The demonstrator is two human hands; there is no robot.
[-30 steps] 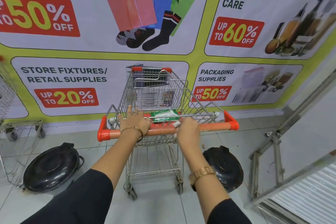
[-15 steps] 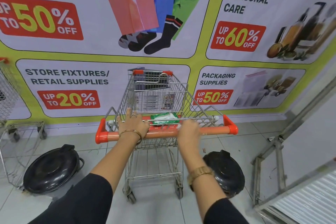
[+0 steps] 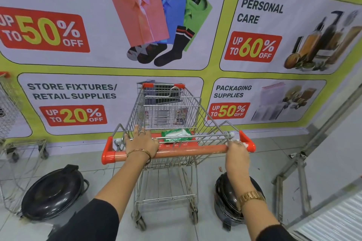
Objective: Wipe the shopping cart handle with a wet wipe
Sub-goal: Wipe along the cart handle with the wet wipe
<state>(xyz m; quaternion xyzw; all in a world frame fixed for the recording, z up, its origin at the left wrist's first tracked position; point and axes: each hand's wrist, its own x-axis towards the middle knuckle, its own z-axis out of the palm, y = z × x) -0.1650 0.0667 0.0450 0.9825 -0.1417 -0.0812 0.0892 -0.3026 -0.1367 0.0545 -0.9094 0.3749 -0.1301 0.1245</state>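
A wire shopping cart [image 3: 172, 115] stands on the tiled floor [image 3: 195, 227] facing a wall banner [image 3: 117, 25] of discount adverts. Its orange handle [image 3: 188, 152] runs across the near end, between two brighter orange end caps.

The left hand [image 3: 141, 144] rests over the handle's left part, palm down, fingers spread forward onto the wire frame beyond the bar. A bangle [image 3: 140, 152] circles that wrist.

The right hand [image 3: 236, 155] is at the handle's far right end, just beside the right end cap, curled round the bar. A scrap of white shows at its fingertips against the cap, which seems to be the wet wipe [image 3: 242, 144], though most of it is hidden under the hand. A gold watch [image 3: 250, 197] sits on that wrist.

A green pack of wipes [image 3: 177, 135] lies on the cart's orange child-seat flap, just beyond the handle and between the two hands. Black round bins [image 3: 52, 195] stand on the floor at either side of the cart.
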